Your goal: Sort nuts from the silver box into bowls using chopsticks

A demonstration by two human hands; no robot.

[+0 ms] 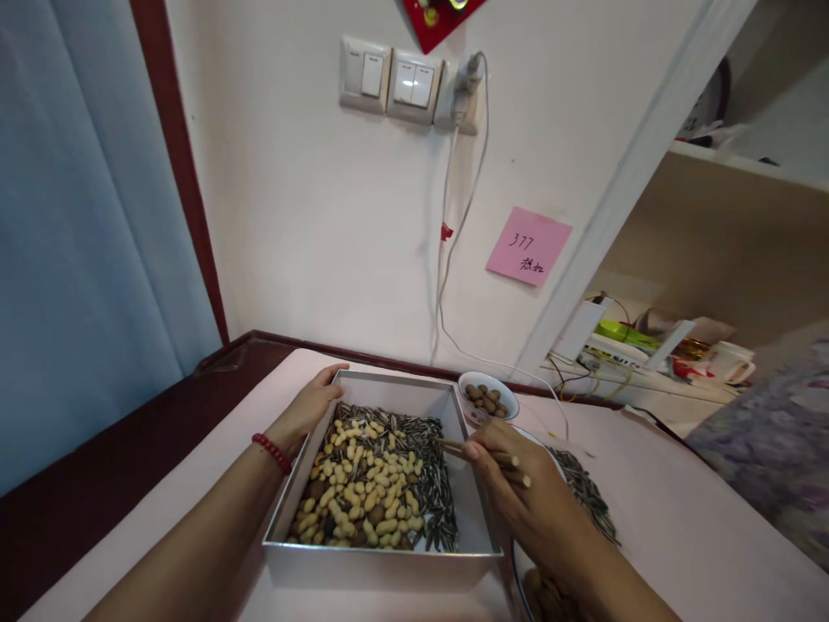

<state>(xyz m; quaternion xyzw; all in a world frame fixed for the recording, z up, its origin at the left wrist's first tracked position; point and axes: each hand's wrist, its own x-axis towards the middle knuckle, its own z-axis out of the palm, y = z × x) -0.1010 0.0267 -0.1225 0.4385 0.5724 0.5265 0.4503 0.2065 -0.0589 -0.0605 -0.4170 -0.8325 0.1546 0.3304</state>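
A square silver-grey box (382,566) holds peanuts (376,475), dark striped sunflower seeds (433,458) and several round brown nuts. My left hand (317,399), with a red bead bracelet on the wrist, grips the box's left wall near the far corner. In my right hand (509,471) is a pair of chopsticks (515,466). Their tips reach over the right wall to the sunflower seeds inside. My right hand and forearm cover part of a large rimmed dish (516,566), where brown items show at the bottom edge.
Behind the right hand stands a small white bowl (476,378) of brown nuts. More sunflower seeds (589,497) lie right of the right forearm. A white cable (466,350) runs down the wall to the pink tabletop (673,501). Cluttered shelves and patterned fabric are at the right.
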